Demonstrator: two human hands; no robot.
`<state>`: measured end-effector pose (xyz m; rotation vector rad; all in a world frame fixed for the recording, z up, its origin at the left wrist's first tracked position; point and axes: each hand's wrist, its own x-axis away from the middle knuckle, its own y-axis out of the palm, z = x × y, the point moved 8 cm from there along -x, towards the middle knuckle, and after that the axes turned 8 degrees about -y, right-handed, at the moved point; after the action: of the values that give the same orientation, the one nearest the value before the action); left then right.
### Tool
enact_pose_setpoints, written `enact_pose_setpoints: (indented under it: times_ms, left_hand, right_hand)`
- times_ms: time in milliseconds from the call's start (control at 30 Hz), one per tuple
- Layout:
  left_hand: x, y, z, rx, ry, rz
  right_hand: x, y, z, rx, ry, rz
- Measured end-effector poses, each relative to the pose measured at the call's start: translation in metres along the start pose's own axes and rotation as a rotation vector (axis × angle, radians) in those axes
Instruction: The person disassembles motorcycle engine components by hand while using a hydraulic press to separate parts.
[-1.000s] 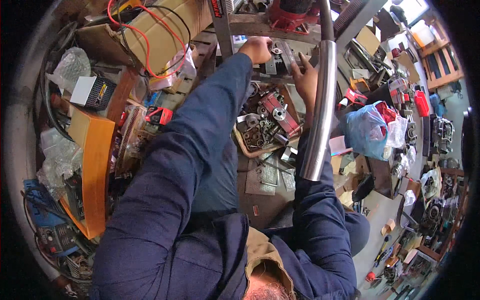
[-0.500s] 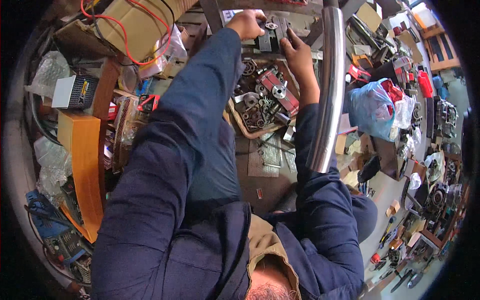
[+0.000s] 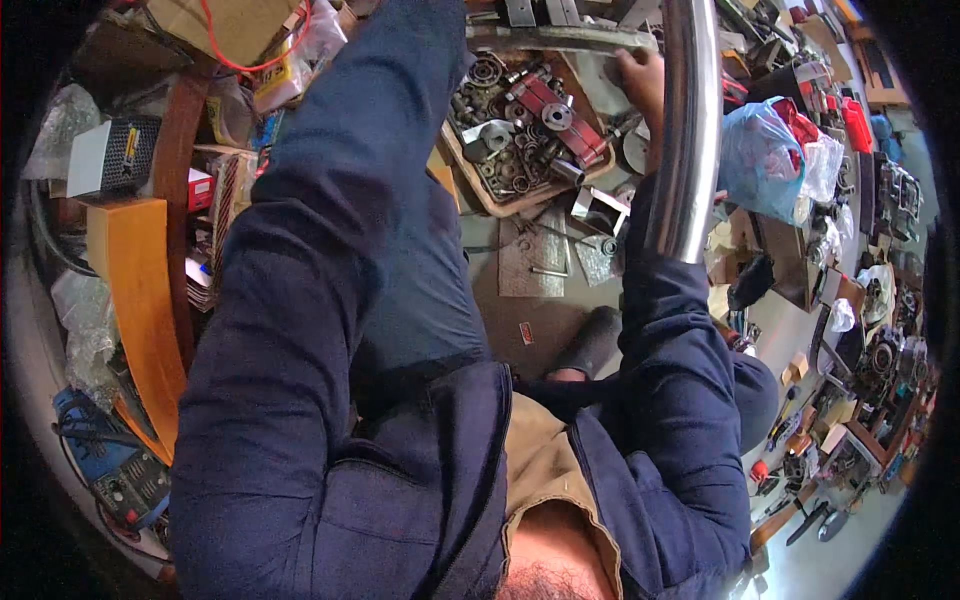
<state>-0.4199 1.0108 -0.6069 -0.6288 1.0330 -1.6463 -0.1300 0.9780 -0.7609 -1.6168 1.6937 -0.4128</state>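
My left sleeve runs up past the top edge, and the left hand is out of the picture. My right hand is beside the right end of a long grey metal bar. The tall shiny metal tube hides part of this hand, so its grip does not show. Two flat metal pieces are cut off at the top edge. Below the bar lies a tray of greasy gears, rings and other machine parts, with a red metal part among them.
Bubble wrap and an open white box lie below the tray. At left stand an orange wooden piece and a blue machine. A blue plastic bag and many loose parts crowd the right side.
The view has shifted, so the tray sits higher and the flat metal pieces are mostly cut off. My left hand has left the picture; my right hand is away from those pieces, near the bar's end.
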Motion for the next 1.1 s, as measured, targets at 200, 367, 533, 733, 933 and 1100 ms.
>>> enact_pose_setpoints:
  times_ms: [200,367,533,733,933,1100]
  left_hand:
    - [0.015,-0.018,0.025,-0.16,-0.034,-0.029]
    - [0.017,-0.015,0.038,-0.275,0.172,-0.031]
    - [0.037,-0.033,0.028,-0.321,0.149,-0.051]
    - [0.023,-0.015,0.032,-0.388,-0.058,-0.112]
    - [0.047,-0.034,0.011,-0.394,-0.075,-0.047]
    - [0.031,0.012,0.053,-0.08,0.209,-0.414]
  right_hand:
    - [0.089,0.091,-0.012,-0.085,0.01,-0.656]
    - [0.189,0.151,-0.034,-0.009,-0.216,-0.84]
    - [0.31,0.129,-0.134,0.448,-0.854,-0.837]
    - [0.376,0.167,-0.05,0.766,-0.617,-0.867]
    - [0.277,0.101,-0.16,0.277,-0.071,-1.515]
    - [0.158,0.056,-0.108,-0.311,-0.608,-0.407]
